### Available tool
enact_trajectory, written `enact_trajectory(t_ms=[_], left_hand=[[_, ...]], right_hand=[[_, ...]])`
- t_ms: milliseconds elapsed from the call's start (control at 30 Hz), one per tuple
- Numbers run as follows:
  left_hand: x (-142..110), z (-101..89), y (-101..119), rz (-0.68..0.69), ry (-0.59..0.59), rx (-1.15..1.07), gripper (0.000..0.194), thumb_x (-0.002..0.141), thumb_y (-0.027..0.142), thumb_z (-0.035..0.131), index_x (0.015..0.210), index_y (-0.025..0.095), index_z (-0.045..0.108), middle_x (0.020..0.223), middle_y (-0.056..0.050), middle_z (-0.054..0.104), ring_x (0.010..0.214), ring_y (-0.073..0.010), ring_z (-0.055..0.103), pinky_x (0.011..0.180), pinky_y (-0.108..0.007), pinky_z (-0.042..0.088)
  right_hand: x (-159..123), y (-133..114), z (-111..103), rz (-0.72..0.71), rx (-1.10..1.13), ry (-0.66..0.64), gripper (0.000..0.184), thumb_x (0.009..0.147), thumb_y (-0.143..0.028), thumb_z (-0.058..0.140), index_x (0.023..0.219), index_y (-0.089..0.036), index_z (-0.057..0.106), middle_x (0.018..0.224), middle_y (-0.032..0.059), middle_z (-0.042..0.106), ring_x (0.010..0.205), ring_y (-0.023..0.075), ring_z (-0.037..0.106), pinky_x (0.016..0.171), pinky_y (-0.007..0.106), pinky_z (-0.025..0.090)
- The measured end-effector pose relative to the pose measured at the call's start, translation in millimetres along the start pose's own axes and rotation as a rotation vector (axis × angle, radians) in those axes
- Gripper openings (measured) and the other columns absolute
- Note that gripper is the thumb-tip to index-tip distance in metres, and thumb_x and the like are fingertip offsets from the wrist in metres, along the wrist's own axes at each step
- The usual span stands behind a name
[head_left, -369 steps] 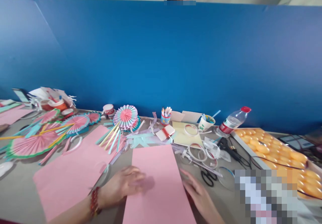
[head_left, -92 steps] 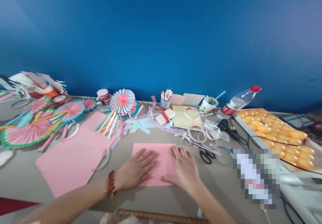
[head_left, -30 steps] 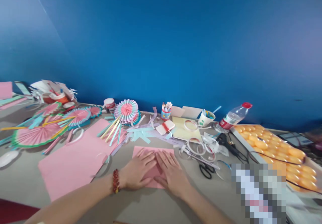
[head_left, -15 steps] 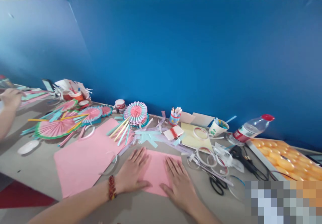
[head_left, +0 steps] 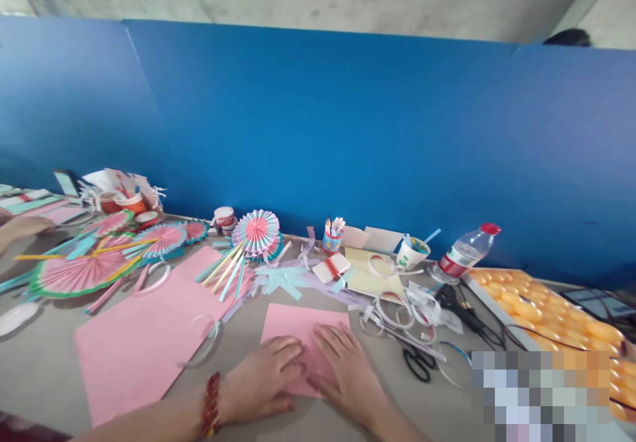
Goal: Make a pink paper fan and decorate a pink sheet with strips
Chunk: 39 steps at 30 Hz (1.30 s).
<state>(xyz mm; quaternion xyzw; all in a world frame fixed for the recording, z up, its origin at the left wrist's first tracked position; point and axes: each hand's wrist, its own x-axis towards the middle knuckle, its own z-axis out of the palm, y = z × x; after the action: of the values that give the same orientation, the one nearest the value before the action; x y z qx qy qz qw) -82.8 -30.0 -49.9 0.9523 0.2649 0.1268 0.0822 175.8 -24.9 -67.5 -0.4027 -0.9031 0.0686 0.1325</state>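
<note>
Head view: pink paper sheet (head_left: 304, 325) is overlaid by right hand (head_left: 352, 379), fingers spread, nothing grasped; left side is touched by left hand (head_left: 261, 377), grip unclear.

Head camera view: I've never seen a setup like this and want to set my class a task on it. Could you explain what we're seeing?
There is no machine here: a person works with two bare hands. A camera worn on the person's head looks forward and down, roughly as the wearer sees. The left hand, with a red bracelet at its wrist, and the right hand rest on a small pink sheet; neither clearly grips anything. On the grey table, to the left, lie a larger pink sheet and pleated paper fans; to the right are black-handled scissors and a bottle with a red cap. Another person's hand shows at the far left, and a blue partition stands behind.
</note>
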Motion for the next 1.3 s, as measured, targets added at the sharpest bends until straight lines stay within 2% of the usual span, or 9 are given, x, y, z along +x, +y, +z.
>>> enact_trajectory(t_ms=[233,367,400,467,533,633,900,1100,1300], left_hand=[[24,8.3,4,0.084,-0.019,0.211,0.025,0.087,0.04,0.061,0.095,0.015,0.062,0.094,-0.008,0.065,0.092,-0.0246,0.058,0.076,-0.036,0.05],[27,6.1,0,0.092,-0.009,0.232,0.016,0.086,0.032,0.062,0.089,0.017,0.061,0.085,-0.003,0.066,0.079,-0.0194,0.06,0.063,-0.03,0.048],[28,5.5,0,0.076,0.011,0.231,0.015,0.086,0.031,0.062,0.088,0.017,0.06,0.082,-0.003,0.066,0.075,-0.0186,0.06,0.062,-0.03,0.048],[29,5.3,3,0.076,0.068,0.238,0.013,0.086,0.03,0.062,0.085,0.017,0.059,0.077,-0.002,0.066,0.07,-0.0178,0.059,0.067,-0.03,0.05],[32,6.4,7,0.115,0.141,0.257,0.007,0.086,0.024,0.061,0.085,0.018,0.059,0.075,-0.001,0.065,0.07,-0.017,0.059,0.083,-0.036,0.05],[35,7.5,13,0.154,0.234,0.272,0.004,0.086,0.015,0.058,0.084,0.018,0.06,0.074,0.0,0.065,0.071,-0.015,0.059,0.108,-0.048,0.035],[31,-15.8,0,0.012,0.379,0.189,0.02,0.093,0.008,0.045,0.086,0.019,0.061,0.085,0.0,0.069,0.085,-0.0138,0.063,0.118,-0.053,0.016],[16,-27.1,-42,0.021,0.526,0.049,0.02,0.096,0.012,0.045,0.1,0.021,0.062,0.093,-0.003,0.073,0.093,-0.0157,0.067,0.112,-0.046,0.034],[9,-23.3,-66,-0.039,0.734,-0.051,0.017,0.091,0.011,0.055,0.101,0.022,0.063,0.097,-0.005,0.073,0.096,-0.0187,0.068,0.09,-0.033,0.054]], right_hand=[[3,-2,-18,-0.219,0.104,0.005,0.074,0.075,-0.07,0.062,0.128,-0.019,0.055,0.123,0.0105,0.063,0.113,0.0263,0.054,0.105,0.041,0.036],[1,0,3,-0.287,0.002,0.121,0.016,0.09,-0.033,0.053,0.094,-0.021,0.063,0.09,0.0033,0.069,0.082,0.0185,0.059,0.079,0.032,0.045],[0,1,8,-0.277,-0.029,0.159,0.015,0.092,-0.025,0.048,0.088,-0.021,0.062,0.081,0.0022,0.068,0.074,0.0168,0.058,0.072,0.029,0.045],[-1,1,13,-0.249,-0.078,0.218,0.022,0.094,-0.019,0.042,0.08,-0.021,0.058,0.071,0.0013,0.064,0.065,0.0154,0.054,0.062,0.027,0.041],[-1,1,12,-0.243,-0.114,0.264,0.027,0.096,-0.019,0.038,0.075,-0.021,0.055,0.067,0.001,0.061,0.061,0.0149,0.052,0.057,0.027,0.037],[0,0,5,-0.256,-0.163,0.317,0.027,0.098,-0.02,0.038,0.079,-0.021,0.057,0.068,0.0012,0.061,0.06,0.0147,0.051,0.055,0.027,0.036],[2,8,-23,-0.231,-0.192,0.408,0.024,0.099,-0.019,0.041,0.093,-0.021,0.064,0.067,0.0003,0.064,0.061,0.0136,0.056,0.058,0.024,0.041],[-8,30,-55,-0.198,-0.009,0.582,0.016,0.095,-0.019,0.05,0.1,-0.022,0.065,0.079,0.0032,0.072,0.07,0.0157,0.066,0.069,0.028,0.051],[-12,39,-54,-0.105,0.143,0.736,0.015,0.094,-0.023,0.053,0.089,-0.023,0.067,0.069,0.0015,0.069,0.063,0.0162,0.065,0.064,0.027,0.053]])
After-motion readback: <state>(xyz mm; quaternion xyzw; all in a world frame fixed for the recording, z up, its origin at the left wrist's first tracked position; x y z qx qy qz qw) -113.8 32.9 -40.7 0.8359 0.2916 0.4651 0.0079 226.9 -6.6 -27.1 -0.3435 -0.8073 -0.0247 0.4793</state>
